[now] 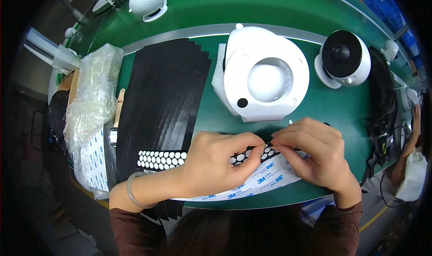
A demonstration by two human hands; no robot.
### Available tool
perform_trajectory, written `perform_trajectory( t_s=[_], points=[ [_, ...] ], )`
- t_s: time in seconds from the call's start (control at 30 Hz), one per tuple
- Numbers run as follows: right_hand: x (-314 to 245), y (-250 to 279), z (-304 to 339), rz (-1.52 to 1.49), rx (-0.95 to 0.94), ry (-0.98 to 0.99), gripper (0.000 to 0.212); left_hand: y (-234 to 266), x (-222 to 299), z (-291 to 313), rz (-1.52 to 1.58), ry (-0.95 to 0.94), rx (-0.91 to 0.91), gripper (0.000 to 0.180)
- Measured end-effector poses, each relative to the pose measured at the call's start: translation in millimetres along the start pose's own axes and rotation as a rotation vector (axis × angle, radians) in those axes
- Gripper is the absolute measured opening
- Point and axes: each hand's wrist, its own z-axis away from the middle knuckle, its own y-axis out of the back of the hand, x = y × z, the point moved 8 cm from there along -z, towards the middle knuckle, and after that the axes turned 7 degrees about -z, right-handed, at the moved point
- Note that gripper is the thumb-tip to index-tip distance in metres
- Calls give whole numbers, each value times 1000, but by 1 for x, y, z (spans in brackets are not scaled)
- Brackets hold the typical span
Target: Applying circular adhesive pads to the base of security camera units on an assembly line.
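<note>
A long black strip with rows of white round pads (159, 160) runs across the front of the table under my hands. My left hand (218, 159) is closed, thumb and forefinger pinching this strip along its length. Close beside those fingertips, my right hand (315, 150) is also closed in a pinch at the strip's upper edge. The fingers hide whether a single pad is between them. Below the strip lies a curved sheet of white backing paper with blue print (252, 184), partly covered by my left hand and wrist.
A white rounded housing with a round recess (299, 71) lies ahead. Right of it stands a white camera with a black face (344, 53). At left are stacked black sheets (162, 85) and a bubble-wrapped bundle (96, 85). Another white camera (147, 2) sits farther back. A person (407, 152) is at far right.
</note>
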Motion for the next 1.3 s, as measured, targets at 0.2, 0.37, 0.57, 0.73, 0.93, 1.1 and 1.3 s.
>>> perform_trajectory(
  t_s=[0.2, 0.37, 0.57, 0.73, 0.93, 1.1, 1.3],
  points=[
    [0, 1, 2, -7, 21, 14, 18, 1, -1, 0, -3, -6, -6, 5],
    [0, 1, 1, -4, 35, 1, 18, 1, 0, 0, -7, 36, -34, 4],
    [2, -1, 2, -4, 27, 14, 17, -2, 0, 1, -1, -31, 2, 6],
    [5, -4, 1, 14, -40, -32, 15, 0, 4, 1, -1, -70, 31, 6],
    [8, -2, 2, 12, 1, -74, 16, 0, 0, 0, 0, 19, -45, 5],
    [0, -2, 0, 4, 0, 30, 17, 1, 2, 1, -18, -19, -26, 5],
    [1, 14, -3, -103, 51, -101, 12, 1, -12, 2, -8, 238, -80, 4]
  ],
)
